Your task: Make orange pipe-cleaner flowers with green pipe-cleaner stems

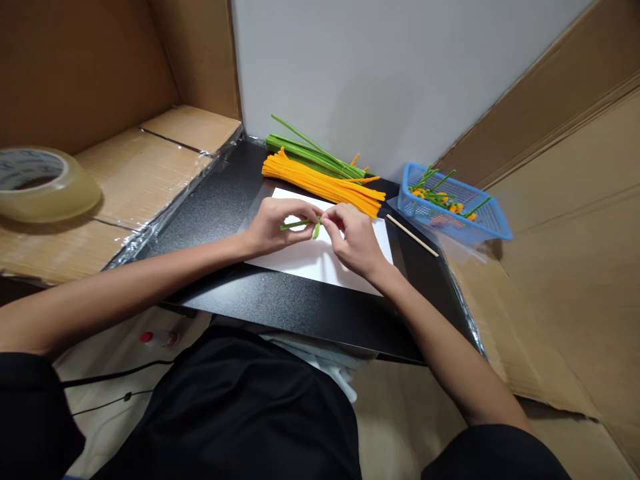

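Both my left hand (280, 225) and my right hand (351, 239) pinch a green pipe cleaner (317, 231) above a white sheet of paper (295, 261). Their fingertips meet at its bent part, and one straight length runs back under my left fingers. Just behind my hands lies a thick bundle of orange pipe cleaners (320, 180). Against the wall, a bundle of green pipe cleaners (305, 152) rests behind the orange one. How the piece is twisted between my fingertips is hidden.
A thin wooden stick (413, 235) lies right of the paper. The blue basket (480, 230) at the right holds several orange-and-green pipe-cleaner pieces. On cardboard at the left sits a large tape roll (75, 190). A red-capped bottle (157, 338) is on the floor below the black table (280, 300).
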`<state>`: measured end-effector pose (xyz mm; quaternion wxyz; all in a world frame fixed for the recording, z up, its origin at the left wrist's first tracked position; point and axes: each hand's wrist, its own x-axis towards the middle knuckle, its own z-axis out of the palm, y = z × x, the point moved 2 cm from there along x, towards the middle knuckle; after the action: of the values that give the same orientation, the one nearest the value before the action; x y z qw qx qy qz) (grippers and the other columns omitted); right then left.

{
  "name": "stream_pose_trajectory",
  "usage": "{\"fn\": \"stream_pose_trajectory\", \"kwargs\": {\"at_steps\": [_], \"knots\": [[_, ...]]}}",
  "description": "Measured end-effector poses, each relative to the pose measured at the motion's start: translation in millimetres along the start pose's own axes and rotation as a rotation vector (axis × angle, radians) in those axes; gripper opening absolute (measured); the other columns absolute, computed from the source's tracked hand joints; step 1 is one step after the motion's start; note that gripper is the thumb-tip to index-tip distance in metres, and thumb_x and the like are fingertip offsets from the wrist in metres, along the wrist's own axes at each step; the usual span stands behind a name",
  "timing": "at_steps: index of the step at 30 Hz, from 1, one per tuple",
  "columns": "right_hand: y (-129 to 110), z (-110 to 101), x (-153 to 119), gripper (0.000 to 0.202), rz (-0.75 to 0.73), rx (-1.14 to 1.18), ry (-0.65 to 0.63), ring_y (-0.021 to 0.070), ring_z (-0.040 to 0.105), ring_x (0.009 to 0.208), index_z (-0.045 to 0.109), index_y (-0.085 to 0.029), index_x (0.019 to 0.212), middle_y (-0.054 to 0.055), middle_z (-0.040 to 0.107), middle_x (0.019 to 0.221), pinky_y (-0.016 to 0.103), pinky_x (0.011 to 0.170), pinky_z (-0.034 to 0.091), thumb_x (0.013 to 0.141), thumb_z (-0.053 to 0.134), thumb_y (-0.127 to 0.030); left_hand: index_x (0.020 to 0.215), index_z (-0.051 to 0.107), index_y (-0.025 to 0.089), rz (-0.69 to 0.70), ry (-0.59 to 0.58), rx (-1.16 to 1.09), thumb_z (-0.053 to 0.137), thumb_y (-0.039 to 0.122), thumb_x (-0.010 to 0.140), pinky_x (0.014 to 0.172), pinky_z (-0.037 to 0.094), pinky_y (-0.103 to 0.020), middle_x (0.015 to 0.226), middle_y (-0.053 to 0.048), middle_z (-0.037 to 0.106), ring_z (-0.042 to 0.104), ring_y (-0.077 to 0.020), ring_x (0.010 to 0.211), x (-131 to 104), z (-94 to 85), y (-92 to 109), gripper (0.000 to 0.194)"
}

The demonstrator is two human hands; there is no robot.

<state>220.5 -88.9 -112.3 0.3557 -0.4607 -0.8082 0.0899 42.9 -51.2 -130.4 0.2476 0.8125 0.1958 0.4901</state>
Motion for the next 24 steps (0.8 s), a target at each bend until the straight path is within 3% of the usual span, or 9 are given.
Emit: {"fn": "stream_pose_trajectory", "kwargs": {"at_steps": [7,11,14,16,21,24], "knots": [[4.2,3.3,2.5,0.019,0.378,0.449,-0.112,0.0133,0.045,0.063,0.062,-0.018,0.071,-0.001,0.053,0.065,0.030,0.062,0.035,0.083,0.060,-0.033,0.083,0.072,0.020,0.157,0.016,0.142,0.069,0.018,0.083,0.084,0.058,-0.030,0.097,-0.006,0.079,0.075,-0.0180,0.090,-4.5,1.6,5.0,0.004],[4.0,3.5,1.4,0.027,0.579,0.734,-0.218,0.0098,0.033,0.055,0.052,-0.019,0.056,-0.005,0.041,0.056,0.028,0.054,0.026,0.072,0.067,-0.035,0.086,0.072,0.021,0.204,-0.036,0.219,0.066,0.019,0.086,0.084,0.058,-0.031,0.101,-0.007,0.078,0.074,-0.0181,0.092,-6.4,2.0,4.5,0.006],[2.7,3.2,-0.3,0.027,0.680,0.827,-0.282,0.0091,0.034,0.055,0.052,-0.019,0.055,-0.004,0.042,0.056,0.027,0.054,0.027,0.068,0.070,-0.034,0.088,0.072,0.021,0.243,-0.079,0.261,0.064,0.020,0.087,0.084,0.059,-0.031,0.101,-0.007,0.078,0.074,-0.0179,0.091,-6.5,2.1,4.3,0.008],[3.8,3.7,-0.5,0.025,0.663,0.806,-0.263,0.0095,0.035,0.055,0.056,-0.018,0.057,-0.004,0.044,0.056,0.027,0.054,0.029,0.069,0.071,-0.035,0.087,0.072,0.021,0.231,-0.084,0.243,0.065,0.020,0.087,0.084,0.059,-0.031,0.101,-0.007,0.079,0.074,-0.0180,0.091,-5.7,1.7,3.5,0.007],[8.4,3.4,1.2,0.019,0.407,0.576,-0.037,0.0127,0.051,0.068,0.070,-0.017,0.077,0.000,0.062,0.073,0.030,0.067,0.039,0.077,0.071,-0.036,0.085,0.073,0.018,0.070,0.029,0.077,0.071,0.023,0.082,0.078,0.061,-0.029,0.097,-0.008,0.078,0.075,-0.0181,0.087,-2.4,-1.2,-1.4,0.006],[10.4,2.8,0.8,0.018,0.386,0.554,-0.004,0.0134,0.053,0.071,0.071,-0.017,0.079,0.001,0.065,0.075,0.030,0.069,0.040,0.077,0.073,-0.034,0.086,0.073,0.016,-0.034,0.050,-0.022,0.073,0.024,0.079,0.078,0.063,-0.029,0.095,-0.010,0.078,0.075,-0.0195,0.088,-2.0,-1.2,-3.5,0.011]]}}
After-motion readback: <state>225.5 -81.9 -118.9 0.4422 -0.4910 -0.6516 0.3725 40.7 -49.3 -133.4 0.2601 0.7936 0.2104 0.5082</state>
